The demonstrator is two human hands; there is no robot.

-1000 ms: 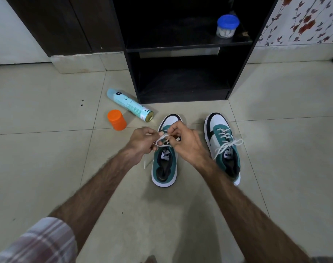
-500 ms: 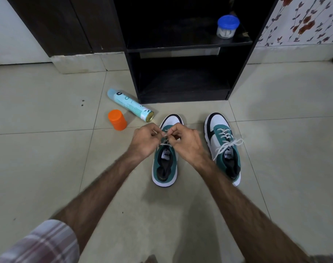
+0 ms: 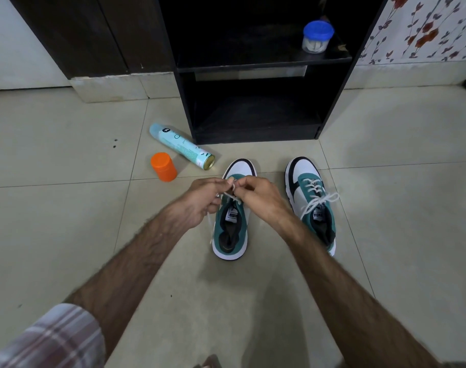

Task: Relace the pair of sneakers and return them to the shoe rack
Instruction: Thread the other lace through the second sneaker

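Two teal, white and black sneakers stand side by side on the tiled floor, toes toward the black shoe rack (image 3: 333, 107). The right sneaker (image 3: 310, 200) has its white lace tied in a bow. Over the left sneaker (image 3: 230, 229), my left hand (image 3: 202, 201) and my right hand (image 3: 261, 199) meet above its eyelets. Each hand pinches part of the white lace (image 3: 230, 192) between its fingertips. One loose lace end hangs down the shoe's left side. My hands hide most of the lacing.
A pale blue spray can (image 3: 181, 146) lies on the floor left of the rack, with an orange cap (image 3: 163, 166) standing beside it. A blue-lidded jar (image 3: 317, 36) sits on the rack's upper shelf. The lower shelf is dark inside. A floral wall stands at the right.
My hands have drawn closer together over the left sneaker's eyelets and shifted slightly toward its toe, taking up the lace loop. The right sneaker has not moved.
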